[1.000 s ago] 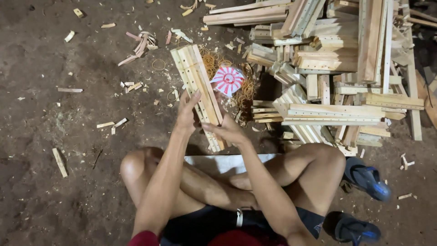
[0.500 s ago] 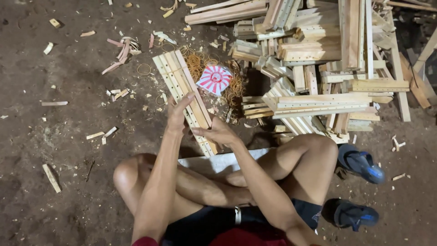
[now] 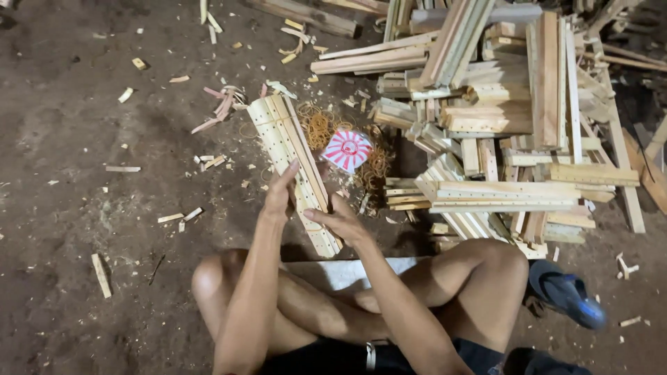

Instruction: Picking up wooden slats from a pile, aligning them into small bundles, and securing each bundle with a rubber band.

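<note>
The left hand (image 3: 281,191) lies against the left edge of a bundle of pale wooden slats (image 3: 295,163), fingers stretched up along it and thumb curled round, so it is grasping the bundle. The right hand (image 3: 338,221) presses on the bundle's right side lower down, fingers bent over the slats and gripping them too. The bundle rests on the dirt floor (image 3: 76,139) just ahead of the person's crossed legs. Its long axis runs from the near end, close to the knees, up and slightly leftward, so the far end points away from the person; small dark holes dot the slat faces.

Just right of the bundle sits a small round package (image 3: 347,149), white with red rays fanning from its centre, lying on a heap of tan rubber bands (image 3: 321,126). Farther right is a large pile of cut wood pieces (image 3: 514,132). A blue shoe (image 3: 566,295) lies by the right knee.

Against the picture half a second ago, both hands hold the bundle in much the same places, and the package has not moved.
</note>
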